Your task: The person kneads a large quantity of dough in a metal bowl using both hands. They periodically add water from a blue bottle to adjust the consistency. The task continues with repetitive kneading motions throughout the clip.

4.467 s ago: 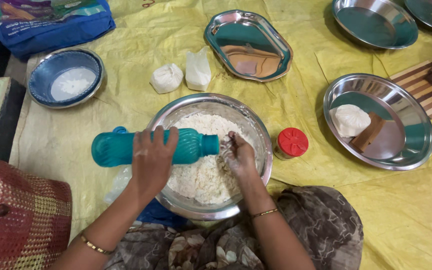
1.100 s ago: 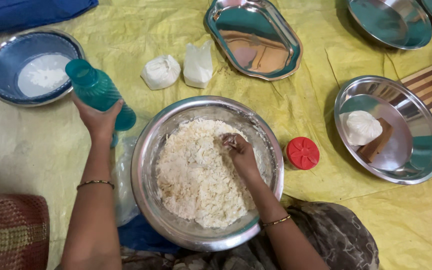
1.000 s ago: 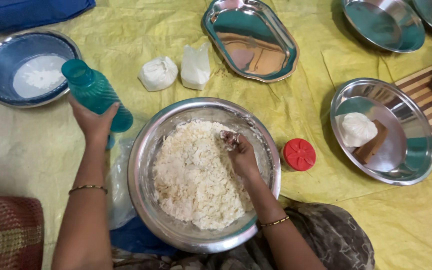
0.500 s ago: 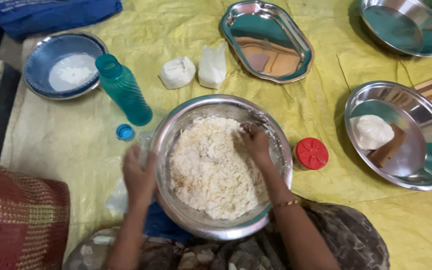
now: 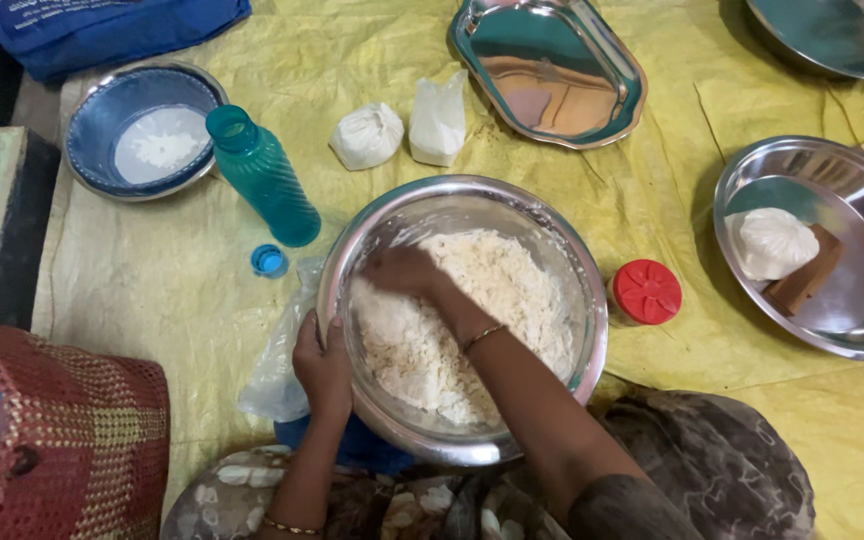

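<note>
The steel bowl (image 5: 462,320) of crumbly flour (image 5: 462,320) sits mid-sheet. The teal bottle (image 5: 262,178), lately in hand, now stands uncapped at ten o'clock, so pouring is done. Left hand (image 5: 322,362) clamps the rim; right hand (image 5: 407,275) digs in, fingers curled together.

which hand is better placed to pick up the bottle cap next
Left, probably. The left hand grips the near rim of the steel bowl, on the same side as the small blue cap by the teal bottle. The right hand is buried in the floury mix.
</note>
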